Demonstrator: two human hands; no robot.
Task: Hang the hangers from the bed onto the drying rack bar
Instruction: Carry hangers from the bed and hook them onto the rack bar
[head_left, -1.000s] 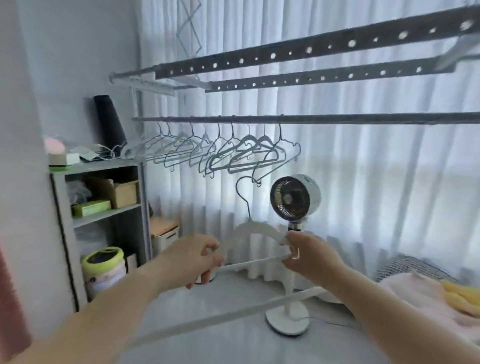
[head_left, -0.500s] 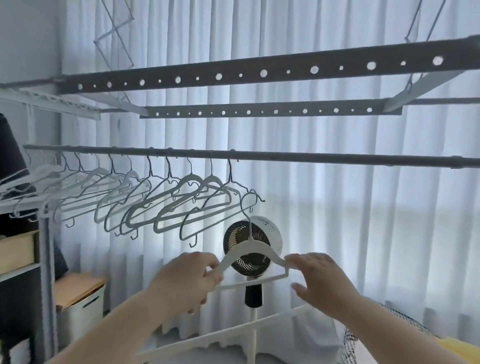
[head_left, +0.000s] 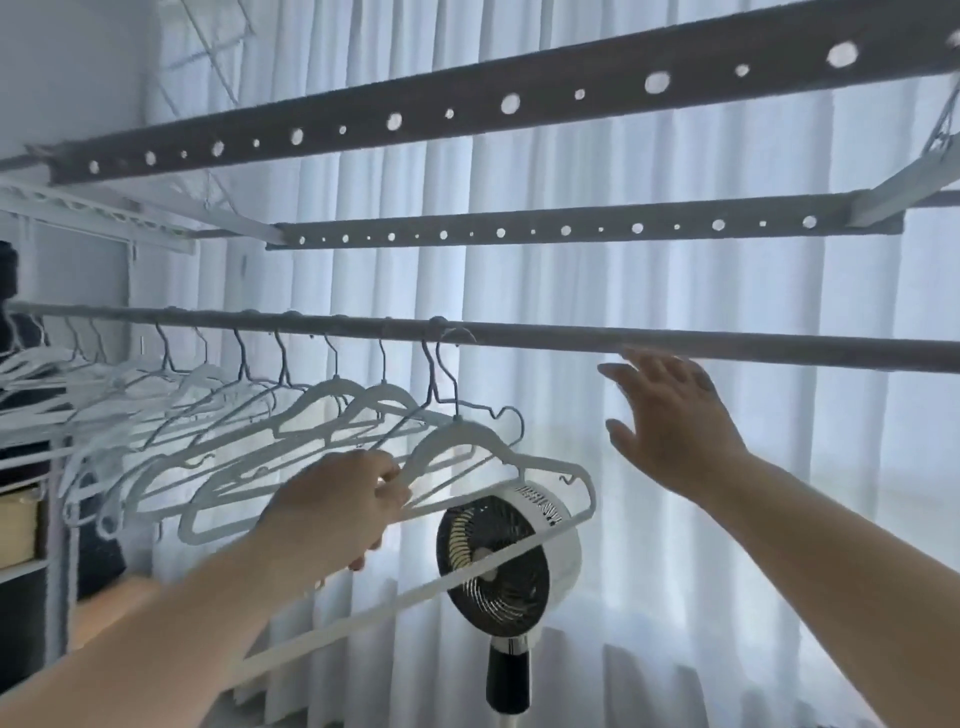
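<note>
Daylit white curtains (head_left: 675, 291) hang behind a standing fan (head_left: 501, 603); shelving (head_left: 52, 571) left.

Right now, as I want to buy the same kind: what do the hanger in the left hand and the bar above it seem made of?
Hanger: pale, matte body, likely plastic, maybe flocked; no gloss shows. Its hook: thin dark wire, probably metal. Bar: grey round rod, dull finish, likely metal, perhaps coated; blur leaves it open.
</note>
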